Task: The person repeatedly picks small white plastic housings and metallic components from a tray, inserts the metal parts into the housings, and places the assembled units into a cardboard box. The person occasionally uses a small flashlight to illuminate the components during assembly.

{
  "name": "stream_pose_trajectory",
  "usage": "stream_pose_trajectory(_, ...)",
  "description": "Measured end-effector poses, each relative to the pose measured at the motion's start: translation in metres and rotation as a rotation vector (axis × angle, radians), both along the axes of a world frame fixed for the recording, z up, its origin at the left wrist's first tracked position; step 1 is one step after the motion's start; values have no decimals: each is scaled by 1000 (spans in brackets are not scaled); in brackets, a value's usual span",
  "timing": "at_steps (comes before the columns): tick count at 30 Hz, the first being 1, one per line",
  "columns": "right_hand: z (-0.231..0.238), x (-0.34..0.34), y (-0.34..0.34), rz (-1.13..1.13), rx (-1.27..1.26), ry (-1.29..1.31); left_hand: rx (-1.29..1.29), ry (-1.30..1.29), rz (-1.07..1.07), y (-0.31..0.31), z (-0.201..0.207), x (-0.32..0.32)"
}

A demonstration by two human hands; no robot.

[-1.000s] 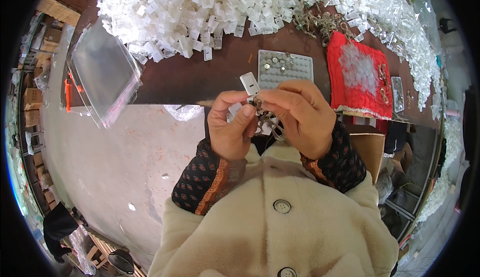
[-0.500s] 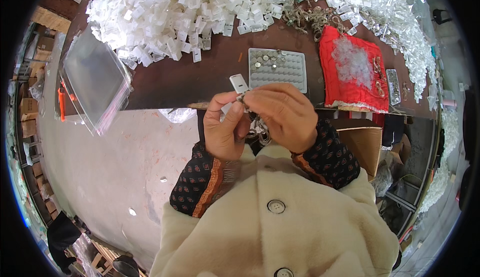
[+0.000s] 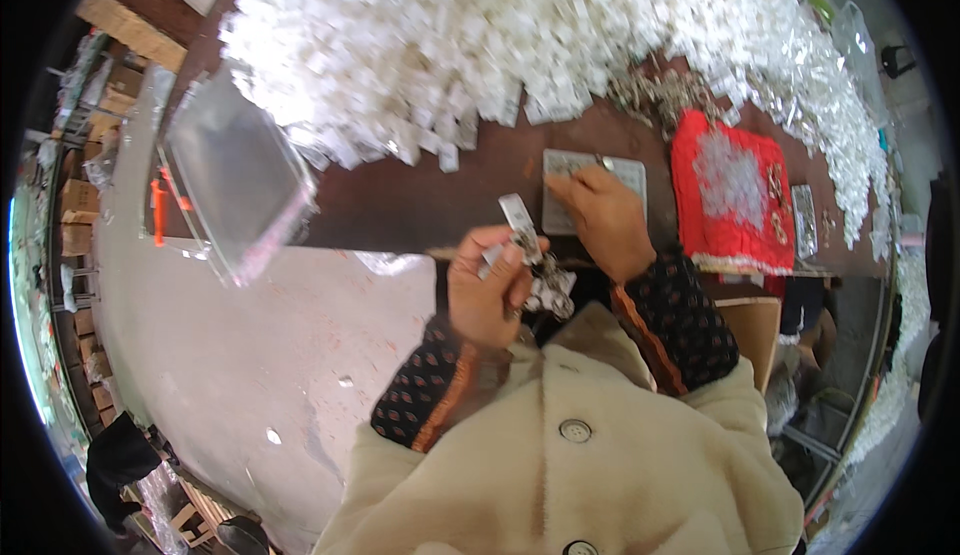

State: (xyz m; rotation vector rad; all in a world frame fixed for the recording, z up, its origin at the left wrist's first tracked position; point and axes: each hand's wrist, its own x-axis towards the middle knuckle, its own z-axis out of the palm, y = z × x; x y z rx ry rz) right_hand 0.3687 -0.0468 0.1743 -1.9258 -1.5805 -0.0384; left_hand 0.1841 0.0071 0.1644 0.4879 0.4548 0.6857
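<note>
My left hand [image 3: 485,293] is closed around a small white rectangular plastic piece [image 3: 517,213], which sticks up from between thumb and fingers. A bundle of greyish cords with small pale parts [image 3: 552,293] hangs beside that hand. My right hand [image 3: 608,217] reaches over a pale shallow tray [image 3: 557,219] with round hollows, its fingertips drawn together at the tray's far side. Whatever they pinch is too small and blurred to name. The hand hides much of the tray.
A large heap of white plastic pieces [image 3: 400,65] covers the table's far side. Right of the tray lies a red cloth [image 3: 690,210] bearing clear bits [image 3: 728,177], then a narrow clear box [image 3: 804,220]. Tangled cords [image 3: 665,97] lie behind. Clear plastic bags [image 3: 235,160] overhang the left edge.
My right hand has left the white piece and moved forward and right onto the tray. My left hand still holds the piece. The whole view has shifted and blurred somewhat.
</note>
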Motion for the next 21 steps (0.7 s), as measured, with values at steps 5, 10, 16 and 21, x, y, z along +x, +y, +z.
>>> stream_pose_trajectory(5,19,-2,4,94,135,-147,5,35,30,3,1,4)
stream_pose_trajectory(10,56,-27,-10,82,168,289,-55,81,41,4,14,6)
stream_pose_trajectory(16,74,-56,-19,142,173,261,64,230,25,-8,22,-4)
stream_pose_trajectory(21,78,-60,-35,131,138,411,13,-87,11,-17,21,-14)
